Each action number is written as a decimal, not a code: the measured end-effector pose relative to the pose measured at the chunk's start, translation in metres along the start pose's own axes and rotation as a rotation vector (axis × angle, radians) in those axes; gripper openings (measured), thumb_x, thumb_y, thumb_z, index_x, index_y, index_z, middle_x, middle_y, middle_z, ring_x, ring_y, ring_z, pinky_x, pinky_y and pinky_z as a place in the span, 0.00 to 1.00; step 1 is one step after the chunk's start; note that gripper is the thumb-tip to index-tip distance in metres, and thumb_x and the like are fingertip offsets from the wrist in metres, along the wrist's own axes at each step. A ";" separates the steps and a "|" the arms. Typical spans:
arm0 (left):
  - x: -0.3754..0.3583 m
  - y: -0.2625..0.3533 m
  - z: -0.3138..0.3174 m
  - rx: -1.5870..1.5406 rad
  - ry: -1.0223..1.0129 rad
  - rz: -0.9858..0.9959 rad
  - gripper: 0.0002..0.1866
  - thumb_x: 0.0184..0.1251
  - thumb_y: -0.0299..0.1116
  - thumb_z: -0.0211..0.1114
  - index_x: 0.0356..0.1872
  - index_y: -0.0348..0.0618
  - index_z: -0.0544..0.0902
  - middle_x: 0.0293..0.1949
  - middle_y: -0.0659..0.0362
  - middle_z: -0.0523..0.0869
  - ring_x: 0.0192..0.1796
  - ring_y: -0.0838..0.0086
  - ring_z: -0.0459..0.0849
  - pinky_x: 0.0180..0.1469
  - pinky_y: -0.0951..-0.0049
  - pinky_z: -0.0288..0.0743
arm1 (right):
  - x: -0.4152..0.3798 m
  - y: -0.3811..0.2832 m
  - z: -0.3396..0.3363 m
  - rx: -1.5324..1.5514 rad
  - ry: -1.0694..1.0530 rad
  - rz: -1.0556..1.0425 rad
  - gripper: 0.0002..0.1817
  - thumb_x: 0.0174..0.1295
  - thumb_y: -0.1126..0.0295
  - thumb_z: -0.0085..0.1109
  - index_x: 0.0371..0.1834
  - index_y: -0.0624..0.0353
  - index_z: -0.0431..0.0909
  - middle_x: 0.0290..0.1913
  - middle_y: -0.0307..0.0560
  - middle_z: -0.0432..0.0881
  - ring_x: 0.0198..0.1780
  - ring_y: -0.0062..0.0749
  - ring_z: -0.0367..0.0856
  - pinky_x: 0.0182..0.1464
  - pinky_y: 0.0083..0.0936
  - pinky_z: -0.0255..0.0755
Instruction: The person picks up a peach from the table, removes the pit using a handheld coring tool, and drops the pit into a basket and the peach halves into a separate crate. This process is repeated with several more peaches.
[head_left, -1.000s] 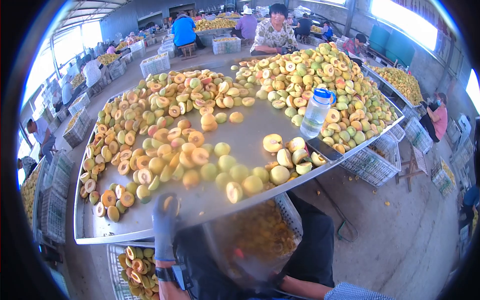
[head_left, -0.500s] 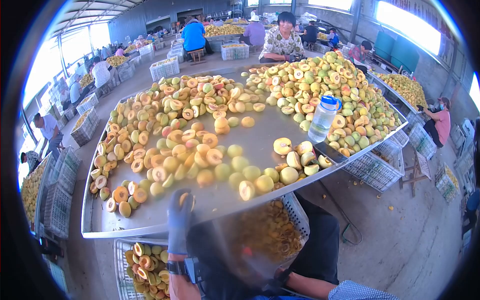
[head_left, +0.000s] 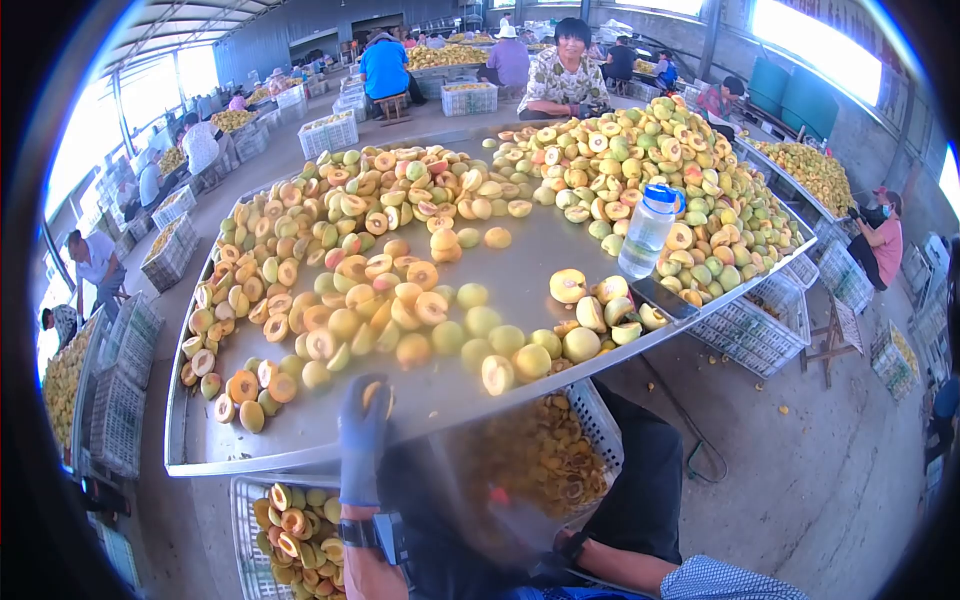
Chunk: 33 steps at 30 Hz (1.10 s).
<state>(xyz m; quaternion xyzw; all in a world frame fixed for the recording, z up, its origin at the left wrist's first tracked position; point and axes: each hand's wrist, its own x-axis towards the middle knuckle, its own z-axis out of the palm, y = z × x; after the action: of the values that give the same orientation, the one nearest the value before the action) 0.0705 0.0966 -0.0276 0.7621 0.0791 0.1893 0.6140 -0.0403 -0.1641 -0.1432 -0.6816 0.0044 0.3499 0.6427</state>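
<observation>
My left hand (head_left: 362, 440), in a grey glove, is at the near edge of the metal table (head_left: 290, 440). Its fingers are closed around a halved yellow peach (head_left: 374, 396). Lower and to the right, my right hand (head_left: 528, 525) is gloved and blurred over my lap; a small red thing (head_left: 499, 495) shows at its fingers, too smeared to name. Beyond that hand stands a crate of brownish fruit scraps (head_left: 570, 460), partly hidden. Many peach halves (head_left: 340, 325) lie cut side up or down across the table, the closest ones right of my left hand.
A water bottle (head_left: 648, 232) and a dark flat object (head_left: 664, 298) rest by the tall peach pile (head_left: 650, 150). Below the table's left side is a crate of peach halves (head_left: 300, 535). Another person (head_left: 567, 75) sits across the table. A hose (head_left: 690, 430) lies on the floor.
The whole view has shifted slightly. My left hand stays at the table edge with the peach half, and my right hand remains blurred over my lap.
</observation>
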 end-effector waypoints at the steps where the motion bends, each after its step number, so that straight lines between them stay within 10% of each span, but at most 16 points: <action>1: 0.000 -0.003 0.000 0.001 0.006 0.030 0.08 0.70 0.31 0.60 0.46 0.40 0.79 0.34 0.63 0.79 0.32 0.83 0.79 0.26 0.83 0.73 | 0.005 0.008 -0.003 0.000 0.001 -0.001 0.21 0.69 0.48 0.47 0.32 0.54 0.74 0.19 0.31 0.69 0.17 0.18 0.65 0.19 0.21 0.58; 4: 0.000 0.000 0.002 -0.007 0.008 0.042 0.08 0.70 0.30 0.60 0.46 0.41 0.79 0.34 0.63 0.79 0.33 0.84 0.79 0.28 0.83 0.73 | 0.012 0.017 -0.006 -0.265 -0.101 0.081 0.15 0.71 0.58 0.45 0.55 0.50 0.74 0.28 0.35 0.74 0.21 0.20 0.71 0.22 0.22 0.67; 12: -0.004 0.010 0.000 0.024 0.002 -0.034 0.09 0.69 0.31 0.60 0.46 0.39 0.80 0.36 0.59 0.82 0.40 0.79 0.80 0.43 0.76 0.74 | -0.002 -0.015 0.001 -0.021 0.007 0.168 0.20 0.68 0.48 0.48 0.31 0.53 0.74 0.20 0.32 0.70 0.16 0.18 0.65 0.18 0.21 0.57; 33: -0.003 0.005 0.001 0.046 0.008 -0.008 0.09 0.68 0.30 0.60 0.45 0.39 0.80 0.37 0.57 0.83 0.40 0.77 0.80 0.44 0.74 0.74 | -0.007 -0.027 0.001 -0.018 -0.013 0.174 0.20 0.70 0.49 0.47 0.29 0.54 0.71 0.18 0.32 0.68 0.15 0.18 0.64 0.18 0.21 0.57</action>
<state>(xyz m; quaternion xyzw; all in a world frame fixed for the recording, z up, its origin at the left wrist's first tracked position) 0.0678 0.0938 -0.0230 0.7752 0.0888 0.1879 0.5966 -0.0336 -0.1618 -0.1167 -0.6822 0.0563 0.4090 0.6035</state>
